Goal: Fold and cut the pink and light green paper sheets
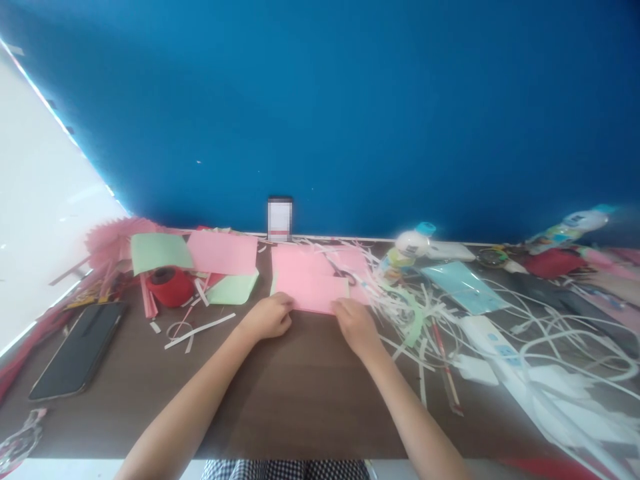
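Observation:
A pink sheet of paper [313, 293] lies in front of me on the brown table, its near edge toward me. Slivers of green paper show at its left and right sides. My left hand [270, 315] is closed at the near left corner, fingers curled on the edge. At the near right corner my right hand [354, 327] pinches the paper, its fingertips partly hidden. More pink paper [300, 257] lies just behind, with a dark scissor-like handle [343, 275] poking out by the right edge.
White paper strips [400, 310] tangle to the right, near a bottle [407, 248] and a power strip [493, 340] with cables. Leftward are a red tape roll [170, 287], green paper [161, 253], a loose strip [200, 331] and a dark phone [80, 350]. A blue wall [320, 120] rises behind.

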`<state>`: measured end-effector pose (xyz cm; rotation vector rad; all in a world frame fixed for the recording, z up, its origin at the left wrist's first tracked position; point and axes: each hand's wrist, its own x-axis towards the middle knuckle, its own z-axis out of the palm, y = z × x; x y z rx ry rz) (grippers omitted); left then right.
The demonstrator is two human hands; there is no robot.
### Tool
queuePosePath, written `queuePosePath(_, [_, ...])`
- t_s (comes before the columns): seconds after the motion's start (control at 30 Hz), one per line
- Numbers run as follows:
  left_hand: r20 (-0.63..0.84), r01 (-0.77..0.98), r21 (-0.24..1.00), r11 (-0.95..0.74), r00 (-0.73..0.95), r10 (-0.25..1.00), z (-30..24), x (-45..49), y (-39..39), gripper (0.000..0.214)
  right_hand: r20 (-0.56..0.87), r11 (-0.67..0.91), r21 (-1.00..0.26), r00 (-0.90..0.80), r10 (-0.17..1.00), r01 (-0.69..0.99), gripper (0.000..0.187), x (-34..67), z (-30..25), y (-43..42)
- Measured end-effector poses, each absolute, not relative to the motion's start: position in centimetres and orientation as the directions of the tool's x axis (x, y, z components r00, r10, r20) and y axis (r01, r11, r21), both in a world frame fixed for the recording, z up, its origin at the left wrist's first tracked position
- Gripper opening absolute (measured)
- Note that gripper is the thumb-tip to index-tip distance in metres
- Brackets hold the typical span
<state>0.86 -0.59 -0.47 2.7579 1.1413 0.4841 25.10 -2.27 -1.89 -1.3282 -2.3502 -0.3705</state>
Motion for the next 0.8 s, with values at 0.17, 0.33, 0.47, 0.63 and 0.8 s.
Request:
queuePosePath(0.17, [0.246,0.687,0.17,-0.706,0.665,0.706,-0.3,1.6,-1.2,0.033,0.415,0.656,-0.074,-0.575,0.705,0.751,0.036,21.9,-2.3,-3.3])
queuePosePath(0.33, [0.294,0.777,0.074,-0.625,0.582,0.759,-1.9,3.7,-2.5,0.038,0.304,0.645,-0.165,-0.584,0.753,0.746,0.043,21.8,-2.3,-3.4])
queuePosePath(0.47, [0.283,0.776,0.061,-0.627,0.589,0.757,-2.9,4.5,-3.3,0.045,0.236,0.636,-0.233,-0.591,0.771,0.736,0.047,22.4,-1.9,-3.4])
queuePosePath(0.63, [0.264,0.819,0.062,-0.571,0.538,0.801,-2.9,4.2,-3.6,0.048,0.157,0.633,-0.253,-0.614,0.773,0.732,0.049,22.9,-0.8,-3.6])
queuePosePath(0.8, [0.249,0.878,0.072,-0.473,0.444,0.861,-3.1,4.4,-4.0,0.048,0.079,0.59,-0.26,-0.592,0.802,0.764,0.046,24.7,-0.3,-3.9])
